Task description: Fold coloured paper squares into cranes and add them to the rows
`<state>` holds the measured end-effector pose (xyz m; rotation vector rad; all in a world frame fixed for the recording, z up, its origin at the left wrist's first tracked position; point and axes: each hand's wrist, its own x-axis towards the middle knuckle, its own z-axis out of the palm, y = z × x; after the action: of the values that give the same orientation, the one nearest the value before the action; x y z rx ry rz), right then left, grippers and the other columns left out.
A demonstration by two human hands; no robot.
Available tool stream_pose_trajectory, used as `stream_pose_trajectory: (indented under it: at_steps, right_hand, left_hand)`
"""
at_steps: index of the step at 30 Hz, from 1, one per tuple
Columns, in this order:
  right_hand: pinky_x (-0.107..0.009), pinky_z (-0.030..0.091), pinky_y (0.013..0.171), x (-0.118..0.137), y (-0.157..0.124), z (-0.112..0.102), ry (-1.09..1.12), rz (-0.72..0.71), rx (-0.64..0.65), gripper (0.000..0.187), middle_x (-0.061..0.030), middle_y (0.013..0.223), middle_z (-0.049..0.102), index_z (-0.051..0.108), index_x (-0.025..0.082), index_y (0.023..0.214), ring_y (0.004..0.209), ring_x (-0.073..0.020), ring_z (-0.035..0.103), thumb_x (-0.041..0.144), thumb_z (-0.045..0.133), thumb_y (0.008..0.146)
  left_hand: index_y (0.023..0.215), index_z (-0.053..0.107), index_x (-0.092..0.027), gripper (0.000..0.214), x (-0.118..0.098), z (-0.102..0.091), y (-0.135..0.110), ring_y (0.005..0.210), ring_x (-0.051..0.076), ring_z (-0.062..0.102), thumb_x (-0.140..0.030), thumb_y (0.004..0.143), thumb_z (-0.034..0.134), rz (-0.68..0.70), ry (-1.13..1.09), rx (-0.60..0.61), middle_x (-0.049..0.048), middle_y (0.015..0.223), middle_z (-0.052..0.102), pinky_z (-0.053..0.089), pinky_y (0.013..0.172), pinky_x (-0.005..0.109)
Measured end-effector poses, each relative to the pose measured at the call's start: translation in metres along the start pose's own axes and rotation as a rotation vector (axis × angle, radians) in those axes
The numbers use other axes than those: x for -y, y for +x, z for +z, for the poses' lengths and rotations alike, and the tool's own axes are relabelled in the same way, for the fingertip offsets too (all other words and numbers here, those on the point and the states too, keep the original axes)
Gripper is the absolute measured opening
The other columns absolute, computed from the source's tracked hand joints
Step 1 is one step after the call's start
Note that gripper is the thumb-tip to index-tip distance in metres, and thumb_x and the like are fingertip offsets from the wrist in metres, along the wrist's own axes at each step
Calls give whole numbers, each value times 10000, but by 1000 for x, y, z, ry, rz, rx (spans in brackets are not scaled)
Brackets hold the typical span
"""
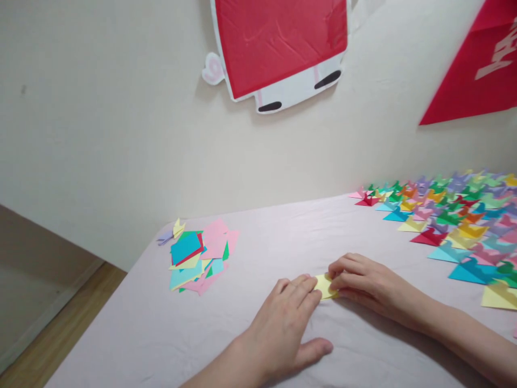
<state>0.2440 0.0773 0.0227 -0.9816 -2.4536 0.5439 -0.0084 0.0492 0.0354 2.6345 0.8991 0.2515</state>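
A small piece of yellow paper (324, 286) lies on the pale cloth in front of me, partly covered by my fingers. My left hand (285, 318) rests flat with its fingertips on the paper's left side, the thumb spread away on the cloth. At the paper's right side, my right hand (363, 283) has its fingers curled and closed on the edge. The fingers hide how the paper is folded there.
Loose coloured paper squares (186, 249) lie in a pile on the left, with two small folded pieces (172, 233) beside them. Rows of folded paper figures (448, 215) stand on the right. The cloth-covered surface (137, 334) meets a wall (141, 108) at the back.
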Motion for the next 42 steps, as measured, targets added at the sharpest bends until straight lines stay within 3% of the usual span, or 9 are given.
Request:
stream_pose_trajectory:
  at_steps: [5,14,25,32,42]
  right_hand:
    - [-336,476,816,2,4,1,-32,4,-26,176,-45,988,687,687,255,877,926,-195,602,231,530,953]
    - [-377,486,779,15,12,11,72,257,-112,169,-59,892,674,617,231,767,879,-226,578,242,528,910]
    - [-385,491,746,12,14,17,88,300,-135,157,-59,866,668,613,238,748,857,-233,572,246,540,887]
    - [-368,489,746,11,15,17,95,303,-132,142,-45,856,660,608,239,751,853,-224,569,228,556,883]
    - [-391,487,735,11,16,18,132,342,-131,170,-57,828,659,591,248,711,836,-240,564,274,546,873]
  left_hand:
    - [1349,473,-169,527,-2,1,-1,1412,234,339,-499,944,544,-15,4,4,107,1509,425,287,1143,394]
    - [1333,492,-158,528,0,2,1,1356,256,386,-491,931,572,13,30,8,101,1464,477,322,1118,393]
    - [1223,550,-149,485,3,13,2,1241,264,489,-498,894,618,23,73,-31,118,1369,551,359,1070,376]
    - [1324,488,-150,592,10,20,11,1145,269,530,-569,913,564,86,92,-42,115,1271,592,415,978,375]
    - [1375,459,-144,640,7,16,8,1211,256,491,-557,902,588,71,127,3,95,1348,560,373,1044,364]
